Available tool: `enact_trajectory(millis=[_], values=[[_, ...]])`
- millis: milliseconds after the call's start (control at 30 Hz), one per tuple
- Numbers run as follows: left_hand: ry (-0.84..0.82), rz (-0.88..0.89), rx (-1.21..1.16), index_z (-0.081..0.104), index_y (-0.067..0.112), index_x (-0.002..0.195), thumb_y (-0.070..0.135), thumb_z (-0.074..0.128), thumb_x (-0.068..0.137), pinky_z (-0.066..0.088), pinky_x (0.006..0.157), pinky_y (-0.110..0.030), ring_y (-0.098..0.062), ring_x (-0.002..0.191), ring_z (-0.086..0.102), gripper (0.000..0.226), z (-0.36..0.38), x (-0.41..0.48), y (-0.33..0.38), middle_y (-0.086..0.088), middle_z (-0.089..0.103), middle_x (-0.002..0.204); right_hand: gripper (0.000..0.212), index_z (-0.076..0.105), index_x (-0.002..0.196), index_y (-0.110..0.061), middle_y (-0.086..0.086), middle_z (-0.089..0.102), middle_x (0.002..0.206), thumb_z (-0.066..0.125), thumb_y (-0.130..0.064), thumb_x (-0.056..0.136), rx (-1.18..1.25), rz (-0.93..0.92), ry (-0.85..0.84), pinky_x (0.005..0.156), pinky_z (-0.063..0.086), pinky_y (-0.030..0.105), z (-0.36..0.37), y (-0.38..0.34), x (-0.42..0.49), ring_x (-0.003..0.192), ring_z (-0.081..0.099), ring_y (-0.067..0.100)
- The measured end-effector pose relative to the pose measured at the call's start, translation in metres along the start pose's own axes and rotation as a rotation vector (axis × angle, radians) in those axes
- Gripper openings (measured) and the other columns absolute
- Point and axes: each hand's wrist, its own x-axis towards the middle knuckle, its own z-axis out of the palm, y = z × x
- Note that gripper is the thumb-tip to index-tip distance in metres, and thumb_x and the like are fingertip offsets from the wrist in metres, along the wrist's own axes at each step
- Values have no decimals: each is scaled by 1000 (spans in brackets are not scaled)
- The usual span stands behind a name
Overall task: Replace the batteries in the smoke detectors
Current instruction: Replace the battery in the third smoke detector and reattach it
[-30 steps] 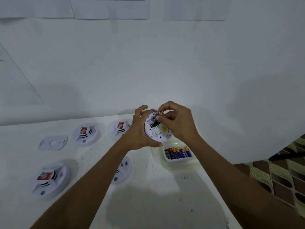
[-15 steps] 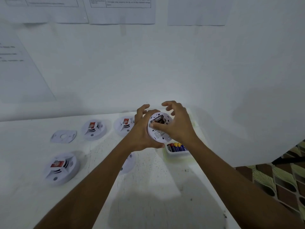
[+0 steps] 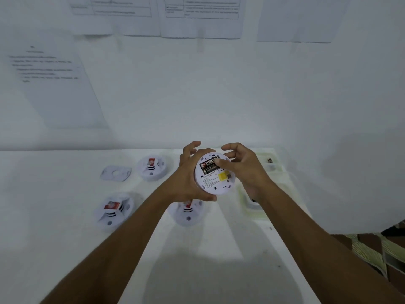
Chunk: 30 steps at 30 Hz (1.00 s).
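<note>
My left hand (image 3: pixel 186 178) grips a round white smoke detector (image 3: pixel 213 183) by its left rim, its back turned toward me. A black battery (image 3: pixel 208 165) lies in the compartment at the top of that back, above a yellow sticker. My right hand (image 3: pixel 243 170) is at the detector's right side; its thumb presses on the battery's right end while the other fingers curl apart above. Three more white detectors lie face up on the table: one at the back (image 3: pixel 151 167), one at front left (image 3: pixel 114 210), one under my left wrist (image 3: pixel 188 213).
A loose white mounting plate (image 3: pixel 115 173) lies left of the back detector. A pale plastic tray (image 3: pixel 252 207) is half hidden under my right wrist, a second tray (image 3: pixel 270 164) with one small battery behind it. Paper sheets hang on the wall. The table's right edge meets a patterned floor (image 3: pixel 381 251).
The camera tilted up, so the table sits lower and the coloured batteries in the tray went out of sight behind my right wrist. My right thumb went from handling the battery to pressing it down.
</note>
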Motion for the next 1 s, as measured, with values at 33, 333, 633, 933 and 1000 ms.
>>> enact_trajectory(millis=[33,333,633,933,1000], values=[[-12,-4,-6,31,54,131,54,87,42,31,116,-36,-15,146,13,105,-9,-5,-4,7,20,149,35,63,108,-16,12,67,100,80,-12,79,33,-2,-19,69,54,34,7,0,2,88,67,27],[13,-81,-112,33,37,137,39,91,45,42,108,-44,-18,133,39,109,-97,-61,-55,4,37,139,30,53,77,-17,13,65,86,82,-9,77,67,-71,75,65,51,36,125,9,10,75,62,23],[4,-127,-85,36,32,135,42,91,42,42,108,-40,-14,132,37,109,-189,-107,-118,4,34,137,19,63,85,-11,8,72,94,80,-20,81,-99,-93,-27,73,58,39,226,11,31,89,70,30],[60,-214,-94,37,44,129,42,91,39,39,110,-43,-15,132,36,106,-258,-155,-171,8,34,135,16,67,94,-19,-3,71,96,76,-14,82,-675,-249,-146,81,56,31,275,39,76,89,67,13],[70,-218,-88,37,46,128,43,91,38,40,109,-44,-15,130,37,105,-264,-160,-179,8,35,134,26,67,105,-18,-1,71,104,78,-20,81,-855,-272,-236,81,56,36,287,41,84,92,66,16]])
